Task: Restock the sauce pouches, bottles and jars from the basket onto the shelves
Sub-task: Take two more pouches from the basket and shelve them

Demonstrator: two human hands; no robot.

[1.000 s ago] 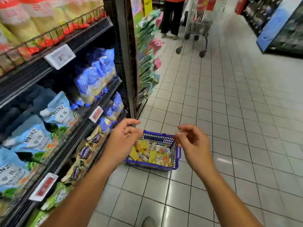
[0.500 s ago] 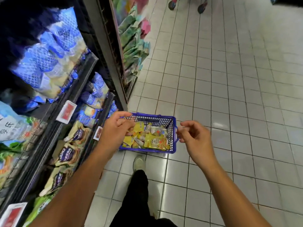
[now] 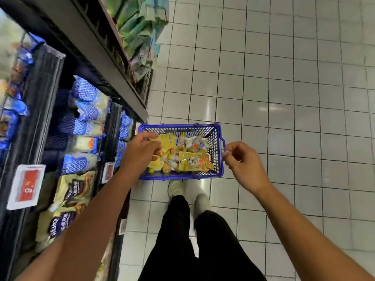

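A blue plastic basket [image 3: 178,126] stands on the tiled floor just in front of my shoes. It holds several yellow sauce pouches, one a Heinz pouch [image 3: 192,162], and small bottles [image 3: 189,141]. My left hand [image 3: 140,153] hovers over the basket's left side with loosely curled fingers and holds nothing. My right hand [image 3: 243,161] hangs by the basket's right rim, fingers loosely curled and empty. Shelves on the left carry blue-netted pouches [image 3: 87,110] and dark-labelled Heinz pouches [image 3: 73,191].
Red price tags [image 3: 26,186] sit on the shelf edges. Green packets [image 3: 138,27] fill an end rack at the top. My legs and pale shoes [image 3: 176,188] are below the basket. White tiled floor [image 3: 294,98] stretches to the right.
The view has tipped down from the aisle to the basket and my feet. Both hands have dropped closer over the basket, still holding nothing.
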